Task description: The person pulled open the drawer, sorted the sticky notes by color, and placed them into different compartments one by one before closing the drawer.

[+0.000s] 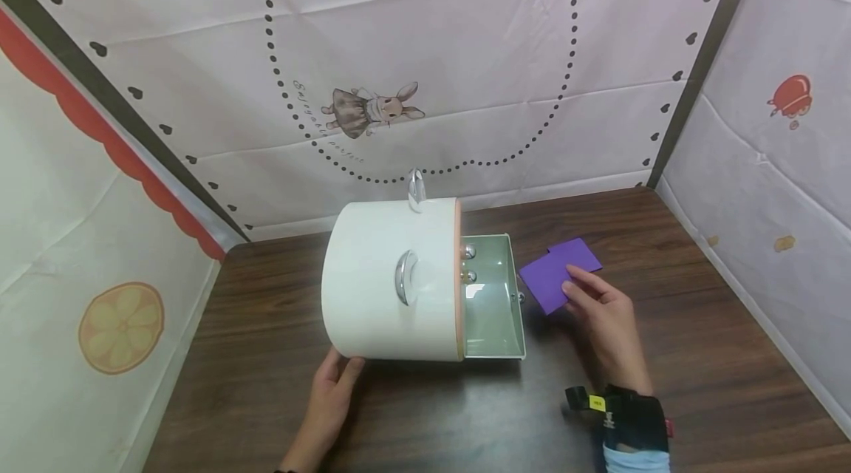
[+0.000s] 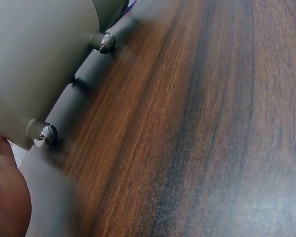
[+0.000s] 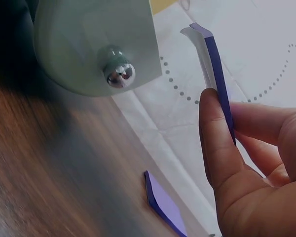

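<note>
A white drawer box (image 1: 382, 281) with a rounded back lies on the table, its pale green drawer (image 1: 493, 310) pulled out to the right. Thumb and fingers of my right hand (image 1: 608, 321) pinch a thin purple sticky note pad (image 1: 547, 282) just right of that drawer. In the right wrist view a pale sheet (image 3: 203, 57) curls from the pad's side. Beyond it, a second purple pad (image 3: 165, 207) lies on the table. My left hand (image 1: 329, 392) touches the box's near left corner, thumb by the near side; the other fingertips are partly hidden.
Shiny round knobs (image 2: 107, 43) stick out from the box, and one (image 3: 121, 74) sits on the drawer front. Clear handles (image 1: 405, 277) are fixed to its body. The dark wood table (image 1: 432, 421) meets a printed white cloth (image 1: 465, 111) behind and at both sides.
</note>
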Demonstrator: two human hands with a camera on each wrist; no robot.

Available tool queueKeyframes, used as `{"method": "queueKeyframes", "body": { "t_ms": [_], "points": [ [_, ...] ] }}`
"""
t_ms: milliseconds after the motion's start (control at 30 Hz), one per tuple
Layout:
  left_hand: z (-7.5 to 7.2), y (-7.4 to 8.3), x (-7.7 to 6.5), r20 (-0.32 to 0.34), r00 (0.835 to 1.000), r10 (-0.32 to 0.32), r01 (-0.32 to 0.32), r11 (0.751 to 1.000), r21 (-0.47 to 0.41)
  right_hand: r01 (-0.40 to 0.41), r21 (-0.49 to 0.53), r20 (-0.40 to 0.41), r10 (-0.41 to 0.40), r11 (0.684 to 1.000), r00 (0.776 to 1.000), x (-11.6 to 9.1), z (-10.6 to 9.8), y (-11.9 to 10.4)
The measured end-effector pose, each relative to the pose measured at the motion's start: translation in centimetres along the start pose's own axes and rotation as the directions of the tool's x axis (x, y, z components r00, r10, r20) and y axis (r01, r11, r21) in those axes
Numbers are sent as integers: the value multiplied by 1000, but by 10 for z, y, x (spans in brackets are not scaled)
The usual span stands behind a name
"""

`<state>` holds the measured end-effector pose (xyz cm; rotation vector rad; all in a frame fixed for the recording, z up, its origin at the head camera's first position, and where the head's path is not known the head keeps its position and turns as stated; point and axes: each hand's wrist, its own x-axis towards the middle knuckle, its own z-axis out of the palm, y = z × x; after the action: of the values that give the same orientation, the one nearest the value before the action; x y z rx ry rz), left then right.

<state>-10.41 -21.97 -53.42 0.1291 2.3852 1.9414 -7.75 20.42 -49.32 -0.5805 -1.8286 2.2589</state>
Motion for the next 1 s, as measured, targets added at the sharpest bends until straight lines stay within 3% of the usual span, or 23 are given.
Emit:
{"method": "queueKeyframes", "body": {
  "t_ms": [433, 667, 800, 1000],
  "points": [
    [-1, -1, 0, 0, 999, -35, 35, 999, 18, 30, -145, 11, -29, 989, 1000, 3, 6, 7],
    [-1, -3, 0, -4, 1000, -22, 22, 1000, 17, 15, -153, 37, -9, 988, 999, 4, 5, 6],
    [0, -2, 0, -2, 1000, -31, 31, 999, 9, 12, -158, 123, 7, 987, 992, 4, -1, 6],
    [0, -4, 1, -3, 999, -41, 41, 999, 1, 67, -76, 296, -42, 995, 954, 2, -10, 3]
  ]
}}
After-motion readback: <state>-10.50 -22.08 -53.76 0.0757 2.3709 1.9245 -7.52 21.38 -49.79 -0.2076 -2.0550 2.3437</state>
